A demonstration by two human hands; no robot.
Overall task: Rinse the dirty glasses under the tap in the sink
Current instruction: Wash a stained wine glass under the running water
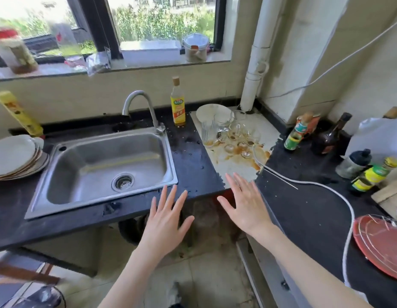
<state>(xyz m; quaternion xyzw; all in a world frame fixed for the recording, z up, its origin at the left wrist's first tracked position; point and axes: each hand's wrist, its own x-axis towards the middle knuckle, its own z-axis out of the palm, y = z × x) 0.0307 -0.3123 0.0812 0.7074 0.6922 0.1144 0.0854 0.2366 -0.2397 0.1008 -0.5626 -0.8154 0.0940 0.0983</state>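
While both my left hand point(165, 221) and right hand point(244, 206) hover spread and empty before the counter, the dirty glasses point(228, 138) sit clustered in brown spill right of the sink point(59, 165).

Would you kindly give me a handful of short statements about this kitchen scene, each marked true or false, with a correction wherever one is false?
1. Both the left hand and the right hand are empty, with fingers spread. True.
2. The dirty glasses already stand in the sink. False: they sit on the white board to the right of it, among brown spills.
3. Water is running from the tap. False: no stream shows.
4. A stack of plates lies left of the sink. True.
5. The yellow-labelled bottle lies on its side. False: it stands upright behind the sink.
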